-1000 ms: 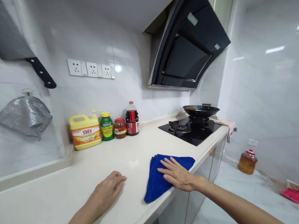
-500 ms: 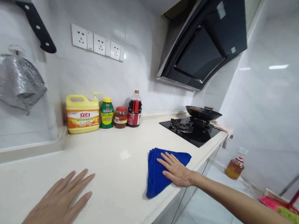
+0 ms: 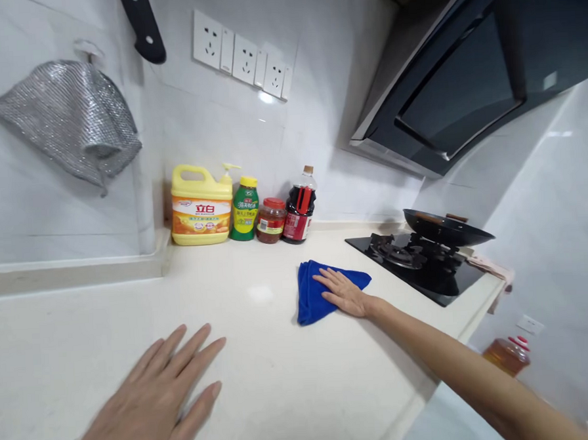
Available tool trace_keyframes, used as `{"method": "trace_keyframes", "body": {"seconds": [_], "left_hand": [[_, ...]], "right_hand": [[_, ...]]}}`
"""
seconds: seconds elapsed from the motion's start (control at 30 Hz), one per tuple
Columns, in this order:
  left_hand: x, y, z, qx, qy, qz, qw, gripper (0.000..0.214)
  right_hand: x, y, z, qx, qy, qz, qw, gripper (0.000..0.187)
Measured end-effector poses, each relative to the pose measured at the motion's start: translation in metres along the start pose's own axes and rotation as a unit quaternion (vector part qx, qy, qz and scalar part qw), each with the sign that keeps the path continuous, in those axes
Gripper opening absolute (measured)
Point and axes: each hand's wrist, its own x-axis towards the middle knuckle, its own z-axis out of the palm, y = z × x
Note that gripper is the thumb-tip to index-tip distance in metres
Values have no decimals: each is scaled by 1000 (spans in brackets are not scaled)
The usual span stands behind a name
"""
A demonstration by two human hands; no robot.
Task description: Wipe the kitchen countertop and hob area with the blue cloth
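The right hand [image 3: 346,295] lay flat on the folded blue cloth [image 3: 309,302], on the surface [image 3: 252,360] near the gas hob [image 3: 438,284], presumably to press it evenly, while the left hand [image 3: 152,391], splayed and empty, perhaps gave balance.

Left hand [image 3: 150,398]: palm down, low at left of view, cut off by bottom edge
Left fingers [image 3: 203,359]: straight, fanned apart, pointing up and to the right
Left thumb [image 3: 200,409]: splayed well away from the rest
Right hand [image 3: 344,295]: palm down, laid flat, farther forward than left
Right fingers [image 3: 329,278]: extended, slightly parted, pointing left and forward
Right forearm [image 3: 449,356]: bare, slanting in from lower right corner
Right wrist [image 3: 371,304]: nearly in line with forearm
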Motion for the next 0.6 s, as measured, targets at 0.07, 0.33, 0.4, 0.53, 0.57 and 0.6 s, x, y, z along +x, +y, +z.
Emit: {"method": "trace_keyframes", "body": {"seconds": [0.07, 0.33, 0.4, 0.53, 0.57, 0.6], "left_hand": [[-1, -2, 2, 5, 7, 1, 1000, 63], [-7, -11, 11, 6, 44, 25, 999, 66], [-7, -11, 10, 6, 44, 19, 999, 67], [-6, -12, 7, 7, 19, 9, 1000, 65], [-5, -12, 7, 6, 10, 6, 1000, 64], [-5, -13, 6, 4, 2, 3, 1000, 64]], "right_hand": [[25, 8, 2, -8, 13, 13, 1000, 64], [106, 36, 11, -43, 58, 51, 996, 60], [117, 40, 12, -43, 63, 53, 996, 61], [123, 40, 13, -53, 69, 50, 995, 62], [121, 37, 13, -59, 69, 40, 995, 61], [116, 34, 13, -66, 69, 28, 995, 61]]}}
